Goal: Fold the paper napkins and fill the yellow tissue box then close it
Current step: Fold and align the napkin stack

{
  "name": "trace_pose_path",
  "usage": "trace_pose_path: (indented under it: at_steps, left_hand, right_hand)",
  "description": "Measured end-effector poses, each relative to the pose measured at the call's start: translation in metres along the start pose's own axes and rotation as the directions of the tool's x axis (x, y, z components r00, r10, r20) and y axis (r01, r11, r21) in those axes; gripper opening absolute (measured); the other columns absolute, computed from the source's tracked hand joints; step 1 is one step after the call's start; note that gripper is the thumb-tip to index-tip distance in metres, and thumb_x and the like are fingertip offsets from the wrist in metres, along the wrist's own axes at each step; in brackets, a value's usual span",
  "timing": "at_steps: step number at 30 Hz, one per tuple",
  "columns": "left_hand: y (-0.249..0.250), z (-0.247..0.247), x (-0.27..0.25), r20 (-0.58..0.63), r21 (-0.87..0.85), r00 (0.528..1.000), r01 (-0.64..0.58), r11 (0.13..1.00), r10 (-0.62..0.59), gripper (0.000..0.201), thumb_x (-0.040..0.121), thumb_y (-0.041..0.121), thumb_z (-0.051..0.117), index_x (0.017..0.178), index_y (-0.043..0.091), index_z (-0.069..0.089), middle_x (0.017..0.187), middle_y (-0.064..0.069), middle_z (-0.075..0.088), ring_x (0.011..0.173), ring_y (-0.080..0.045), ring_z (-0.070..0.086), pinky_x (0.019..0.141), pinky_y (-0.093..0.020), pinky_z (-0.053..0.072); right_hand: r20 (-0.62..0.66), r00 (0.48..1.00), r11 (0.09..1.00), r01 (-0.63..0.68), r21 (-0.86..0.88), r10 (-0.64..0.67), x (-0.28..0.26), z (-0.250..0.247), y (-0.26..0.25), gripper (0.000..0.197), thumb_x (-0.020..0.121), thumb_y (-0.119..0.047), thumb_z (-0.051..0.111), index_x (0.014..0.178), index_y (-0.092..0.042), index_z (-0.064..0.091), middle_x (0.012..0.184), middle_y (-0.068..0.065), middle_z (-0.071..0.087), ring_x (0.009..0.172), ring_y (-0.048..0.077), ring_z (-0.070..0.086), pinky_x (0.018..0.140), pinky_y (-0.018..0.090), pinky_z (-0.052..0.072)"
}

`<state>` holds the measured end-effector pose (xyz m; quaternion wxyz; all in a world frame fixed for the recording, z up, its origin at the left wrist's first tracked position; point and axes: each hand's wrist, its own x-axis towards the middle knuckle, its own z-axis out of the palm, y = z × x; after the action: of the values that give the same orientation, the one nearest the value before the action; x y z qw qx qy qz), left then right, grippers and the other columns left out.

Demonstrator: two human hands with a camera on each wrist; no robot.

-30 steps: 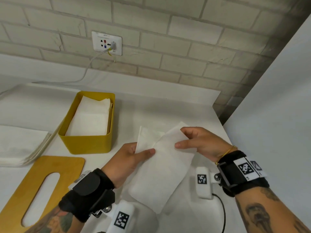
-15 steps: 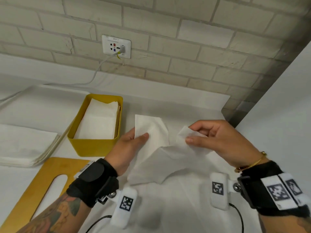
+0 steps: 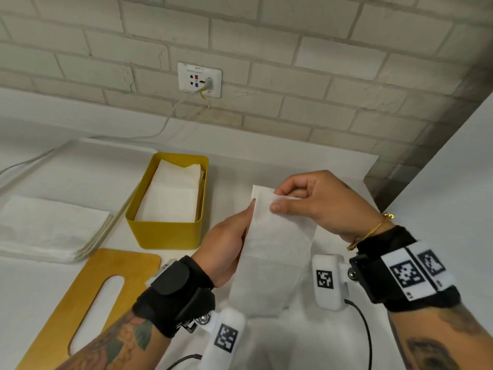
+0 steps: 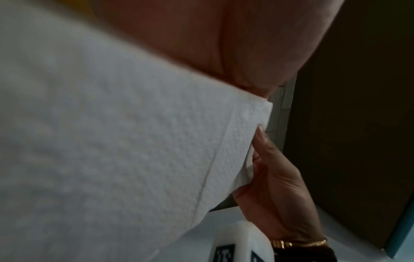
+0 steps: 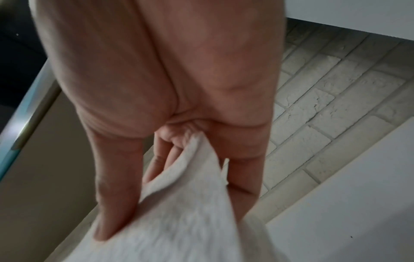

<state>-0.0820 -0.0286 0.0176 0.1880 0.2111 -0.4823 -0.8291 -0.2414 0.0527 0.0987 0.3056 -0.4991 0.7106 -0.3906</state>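
A white paper napkin hangs folded lengthwise between both hands, above the white table. My left hand holds its left edge, with the thumb behind the paper. My right hand pinches the top corner between thumb and curled fingers. The left wrist view shows the napkin close up with the right hand at its edge. In the right wrist view the fingers pinch the napkin. The yellow tissue box stands open to the left and holds folded napkins. Its wooden slotted lid lies flat at front left.
A stack of unfolded napkins lies at the far left. A wall socket with a white cable sits on the brick wall behind. A white panel rises along the right side.
The right hand brought the napkin's right half over to the left, so the open sheet is now a narrow folded strip. Both hands rose slightly and drew together.
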Motion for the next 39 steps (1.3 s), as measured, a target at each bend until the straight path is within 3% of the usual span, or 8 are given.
trace_pose_path:
  at_steps: [8,13,17,20,27,32,35,39]
  left_hand:
    - [-0.003,-0.004,0.001,-0.002,0.010,1.000,0.014,1.000,-0.014,0.064,0.090,0.061,0.042,0.127,0.016,0.067,0.124,-0.009,0.073,0.118,-0.024,0.068,0.108,-0.044,0.047]
    - [-0.004,-0.005,0.001,-0.012,0.105,0.999,-0.041,0.994,0.042,0.040,0.099,0.038,0.055,0.123,0.009,0.067,0.120,-0.013,0.073,0.113,-0.032,0.069,0.106,-0.052,0.049]
    - [0.003,-0.004,0.004,-0.087,0.063,0.990,-0.108,0.992,0.114,0.037,0.101,0.030,0.050,0.125,0.006,0.066,0.120,-0.015,0.073,0.113,-0.032,0.069,0.103,-0.049,0.051]
    - [0.009,-0.003,0.005,-0.141,0.015,0.980,-0.143,0.990,0.143,0.037,0.105,0.029,0.048,0.128,0.006,0.065,0.119,-0.015,0.073,0.112,-0.031,0.070,0.098,-0.045,0.055]
    - [-0.002,-0.005,0.003,-0.151,-0.016,0.986,-0.073,0.997,0.070,0.025,0.100,0.024,0.056,0.115,0.009,0.070,0.109,-0.013,0.077,0.099,-0.028,0.075,0.080,-0.038,0.063]
    - [-0.011,-0.019,0.004,-0.206,-0.061,0.977,-0.071,0.996,0.057,0.028,0.099,0.028,0.057,0.118,0.011,0.068,0.108,-0.014,0.076,0.095,-0.028,0.075,0.079,-0.042,0.063]
    - [-0.013,-0.030,0.003,-0.209,-0.131,0.976,-0.092,0.987,0.063,0.026,0.100,0.027,0.054,0.118,0.015,0.068,0.103,-0.007,0.077,0.090,-0.021,0.075,0.073,-0.035,0.063]
    - [-0.015,-0.041,-0.003,-0.240,-0.155,0.968,-0.107,0.982,0.067,0.028,0.101,0.027,0.054,0.123,0.017,0.068,0.110,-0.003,0.077,0.097,-0.018,0.075,0.077,-0.034,0.063]
  right_hand:
    - [-0.077,0.997,0.998,-0.023,-0.065,0.018,0.004,0.004,-0.003,0.011,0.082,-0.021,0.083,0.089,-0.017,0.076,0.084,0.001,0.079,0.083,0.022,0.076,0.089,0.042,0.060]
    - [-0.227,0.971,0.990,0.046,-0.135,-0.077,0.004,0.014,0.002,0.011,0.081,-0.027,0.084,0.088,-0.024,0.076,0.083,-0.010,0.073,0.079,0.003,0.067,0.073,0.021,0.051]
    - [-0.475,0.879,0.994,0.010,0.107,0.042,-0.002,0.030,0.026,0.058,0.071,-0.046,0.088,0.120,-0.033,0.060,0.108,-0.010,0.065,0.098,0.003,0.062,0.083,0.013,0.049]
    - [-0.221,0.948,0.892,-0.114,0.438,0.229,-0.012,0.050,0.049,0.085,0.058,-0.049,0.094,0.129,-0.030,0.052,0.117,0.001,0.073,0.103,0.017,0.072,0.090,0.040,0.059]
    - [-0.052,0.981,0.854,-0.137,0.503,0.189,-0.027,0.075,0.069,0.031,0.090,-0.013,0.075,0.121,-0.010,0.070,0.116,0.007,0.075,0.109,0.027,0.072,0.101,0.052,0.053]
    - [0.072,0.963,0.895,-0.269,0.356,0.261,-0.048,0.094,0.086,0.038,0.081,-0.018,0.082,0.116,-0.009,0.072,0.109,0.004,0.077,0.102,0.022,0.074,0.096,0.046,0.057]
    - [0.211,0.922,0.883,-0.376,0.281,0.326,-0.072,0.088,0.097,0.016,0.087,-0.001,0.075,0.102,-0.003,0.069,0.088,0.013,0.076,0.074,0.023,0.074,0.069,0.029,0.060]
    - [0.039,0.917,0.903,-0.399,0.157,0.398,-0.096,0.039,0.107,0.008,0.086,0.001,0.072,0.089,-0.007,0.070,0.087,0.019,0.076,0.071,0.023,0.073,0.067,0.030,0.058]
